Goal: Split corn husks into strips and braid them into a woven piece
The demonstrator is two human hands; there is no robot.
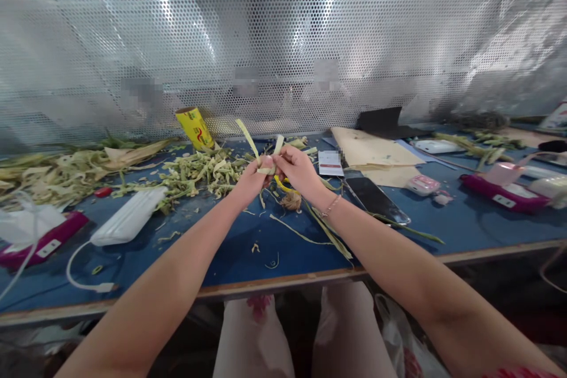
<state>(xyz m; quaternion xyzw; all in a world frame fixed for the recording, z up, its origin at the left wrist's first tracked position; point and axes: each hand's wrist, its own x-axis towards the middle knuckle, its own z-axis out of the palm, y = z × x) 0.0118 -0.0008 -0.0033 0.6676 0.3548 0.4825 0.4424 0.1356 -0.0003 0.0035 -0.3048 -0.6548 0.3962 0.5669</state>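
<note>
Both hands meet above the middle of the blue table [248,248]. My left hand [253,182] is closed on a pale green leaf strip [247,136], whose long end sticks up to the left. Fingers of my right hand [297,170] pinch the same folded piece from the right, and a short end stands up between the hands. Below them lie a yellow item [280,184], partly hidden, and a brown tangled clump [291,201]. Left of my left hand spreads a pile of short green knotted pieces [199,171].
A yellow tube [195,129] leans near the perforated metal screen [283,59]. On the left are a white power bank [128,217] and a magenta tissue pack [48,242]. To the right lie a black phone [377,199], brown paper [372,150] and a pink case [423,185].
</note>
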